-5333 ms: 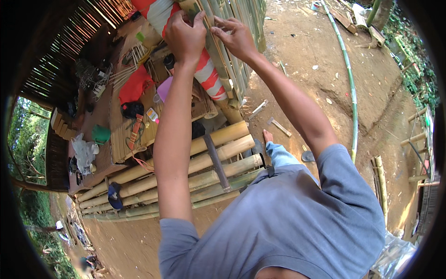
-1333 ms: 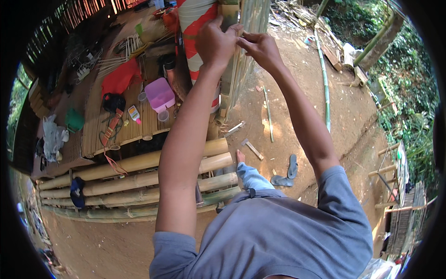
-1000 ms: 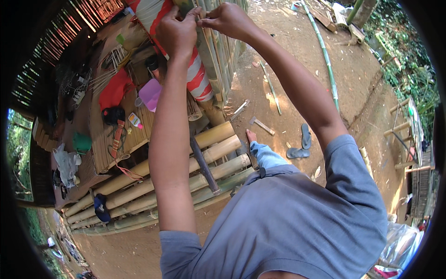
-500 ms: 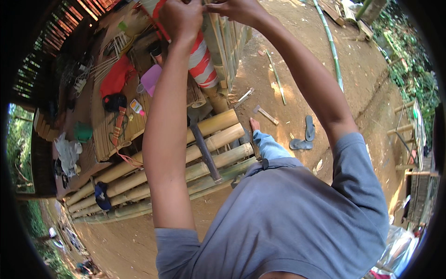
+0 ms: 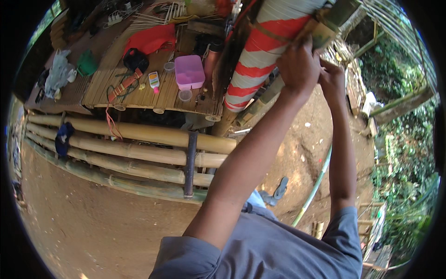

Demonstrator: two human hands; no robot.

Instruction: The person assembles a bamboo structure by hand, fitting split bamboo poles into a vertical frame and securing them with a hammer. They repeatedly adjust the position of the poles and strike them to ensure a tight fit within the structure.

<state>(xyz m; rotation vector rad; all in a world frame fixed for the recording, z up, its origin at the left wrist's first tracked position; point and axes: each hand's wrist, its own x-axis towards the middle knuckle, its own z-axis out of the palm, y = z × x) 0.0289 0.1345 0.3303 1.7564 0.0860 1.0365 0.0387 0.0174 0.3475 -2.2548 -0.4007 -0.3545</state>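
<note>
My left hand (image 5: 301, 67) is raised at the upper right, fingers bent and closed against the side of a post (image 5: 253, 69) wrapped in red and white bands. My right hand (image 5: 332, 78) is close beside it, its fingers pinched together at the left hand's fingertips. Whatever lies between the fingers is too small or hidden to make out. Just above the hands a bamboo piece (image 5: 325, 35) butts against the post. A thin brown band (image 5: 272, 31) runs round the wrapping near the left hand.
A slatted bamboo platform (image 5: 134, 95) at left bears a pink container (image 5: 189, 72), a red cloth (image 5: 149, 39) and a white bottle (image 5: 154, 80). Before it runs a bamboo-pole bench (image 5: 130, 149). Sandals (image 5: 274, 193) and a green pole (image 5: 316, 183) lie on the dirt ground.
The view has swung, so the post and platform show more fully. Both hands, still close together, sit lower and further right in the picture, with their fingers now visible against the post.
</note>
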